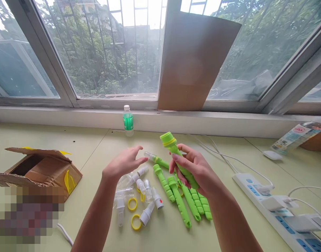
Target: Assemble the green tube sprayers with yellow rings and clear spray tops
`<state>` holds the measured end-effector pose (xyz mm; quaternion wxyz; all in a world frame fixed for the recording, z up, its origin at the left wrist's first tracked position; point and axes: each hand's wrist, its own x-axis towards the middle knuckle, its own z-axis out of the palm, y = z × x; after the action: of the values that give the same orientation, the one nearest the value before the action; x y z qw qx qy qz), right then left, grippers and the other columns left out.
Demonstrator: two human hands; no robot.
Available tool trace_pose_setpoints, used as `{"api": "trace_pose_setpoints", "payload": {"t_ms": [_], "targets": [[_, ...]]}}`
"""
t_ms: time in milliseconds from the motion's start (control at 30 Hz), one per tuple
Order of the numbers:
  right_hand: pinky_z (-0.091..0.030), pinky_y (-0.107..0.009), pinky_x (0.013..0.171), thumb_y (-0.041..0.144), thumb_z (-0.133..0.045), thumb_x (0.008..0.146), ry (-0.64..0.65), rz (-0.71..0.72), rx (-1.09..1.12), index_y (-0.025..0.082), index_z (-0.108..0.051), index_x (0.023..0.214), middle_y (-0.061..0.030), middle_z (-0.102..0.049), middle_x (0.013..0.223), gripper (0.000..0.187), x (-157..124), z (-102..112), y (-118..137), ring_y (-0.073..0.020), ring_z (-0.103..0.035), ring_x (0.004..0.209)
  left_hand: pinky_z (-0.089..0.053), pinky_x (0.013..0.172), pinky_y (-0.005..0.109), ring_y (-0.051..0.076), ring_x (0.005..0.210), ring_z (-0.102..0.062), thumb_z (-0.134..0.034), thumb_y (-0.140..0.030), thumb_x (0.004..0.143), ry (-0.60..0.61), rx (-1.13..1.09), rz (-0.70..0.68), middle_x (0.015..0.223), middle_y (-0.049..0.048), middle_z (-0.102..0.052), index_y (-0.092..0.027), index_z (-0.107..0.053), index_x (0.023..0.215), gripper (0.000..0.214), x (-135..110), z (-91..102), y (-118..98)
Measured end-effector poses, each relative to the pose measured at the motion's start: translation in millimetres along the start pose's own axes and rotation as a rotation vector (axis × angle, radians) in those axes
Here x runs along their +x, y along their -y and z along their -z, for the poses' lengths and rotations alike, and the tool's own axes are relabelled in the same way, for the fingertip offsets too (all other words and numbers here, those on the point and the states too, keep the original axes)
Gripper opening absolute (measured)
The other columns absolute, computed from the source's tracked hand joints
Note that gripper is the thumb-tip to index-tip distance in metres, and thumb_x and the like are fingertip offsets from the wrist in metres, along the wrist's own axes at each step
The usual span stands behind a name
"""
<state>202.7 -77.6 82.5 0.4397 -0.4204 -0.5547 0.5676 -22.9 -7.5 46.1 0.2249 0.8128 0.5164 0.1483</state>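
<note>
A green flashlight handle (185,169) with a threaded end is gripped in my right hand (194,166); a yellow ring sits round its neck. My left hand (127,161) hovers with thumb and fingers apart, holding nothing. Just right of its fingertips lies a green piece with a clear tip (150,156). Several loose green handles (179,203) rest under my right hand. Below my left hand is a pile of clear and white tube-shaped parts (147,213). Among them lie yellow rings (132,204), including one near the front (136,222).
An open cardboard box (45,171) stands at the left. A green-labelled bottle (128,120) is by the window sill. On the right are a white power strip (276,213) with plugs and cables, and a clear bottle (297,136) lying tilted. Brown cardboard (192,63) leans against the window.
</note>
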Motion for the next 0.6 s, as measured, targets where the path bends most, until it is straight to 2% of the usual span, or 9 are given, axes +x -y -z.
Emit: {"api": "trace_pose_setpoints", "payload": {"t_ms": [100, 200, 233, 433, 600], "targets": [[-0.028, -0.018, 0.032, 0.045, -0.060, 0.087, 0.001, -0.006, -0.014, 0.020, -0.048, 0.096, 0.0004, -0.064, 0.067, 0.029, 0, -1, 1, -0.0056, -0.040, 0.034, -0.049, 0.078, 0.032, 0.026, 0.104, -0.062, -0.048, -0.053, 0.088, -0.017, 0.003, -0.036, 0.116, 0.0081, -0.065, -0.024, -0.055, 0.119, 0.043, 4, -4.5, -3], [-0.028, -0.019, 0.032, 0.045, -0.059, 0.088, 0.010, -0.004, -0.027, 0.020, -0.048, 0.097, 0.0004, -0.064, 0.068, 0.028, 0, 0, 1, -0.0055, -0.040, 0.034, -0.049, 0.078, 0.030, 0.024, 0.105, -0.061, -0.051, -0.048, 0.088, 0.096, 0.055, -0.047, 0.112, 0.0059, -0.066, -0.025, -0.055, 0.114, 0.035, 11, -14.0, -8], [-0.028, -0.019, 0.032, 0.044, -0.058, 0.088, 0.015, -0.001, -0.029, 0.020, -0.048, 0.097, 0.0004, -0.064, 0.068, 0.028, 0, 0, 2, -0.0053, -0.040, 0.034, -0.049, 0.077, 0.029, 0.023, 0.105, -0.061, -0.052, -0.045, 0.087, 0.140, 0.103, -0.034, 0.111, 0.0053, -0.066, -0.025, -0.055, 0.112, 0.033, 14, -19.0, -9], [-0.028, -0.018, 0.032, 0.044, -0.061, 0.086, 0.015, 0.009, -0.014, 0.020, -0.048, 0.095, 0.0002, -0.065, 0.067, 0.029, -3, 1, 4, -0.0054, -0.040, 0.033, -0.049, 0.074, 0.032, 0.027, 0.091, -0.065, -0.069, -0.026, 0.072, 0.193, 0.239, 0.063, 0.093, 0.0070, -0.069, -0.020, -0.059, 0.095, 0.026, 37, -57.8, -4], [-0.028, -0.017, 0.031, 0.041, -0.060, 0.088, 0.017, 0.047, -0.002, 0.020, -0.050, 0.096, -0.0001, -0.066, 0.067, 0.024, -3, 4, -1, -0.0052, -0.041, 0.033, -0.049, 0.074, 0.033, 0.028, 0.088, -0.066, -0.064, -0.015, 0.072, 0.205, 0.321, 0.096, 0.087, 0.0102, -0.068, -0.017, -0.058, 0.100, 0.028, 46, -74.5, 1]]}}
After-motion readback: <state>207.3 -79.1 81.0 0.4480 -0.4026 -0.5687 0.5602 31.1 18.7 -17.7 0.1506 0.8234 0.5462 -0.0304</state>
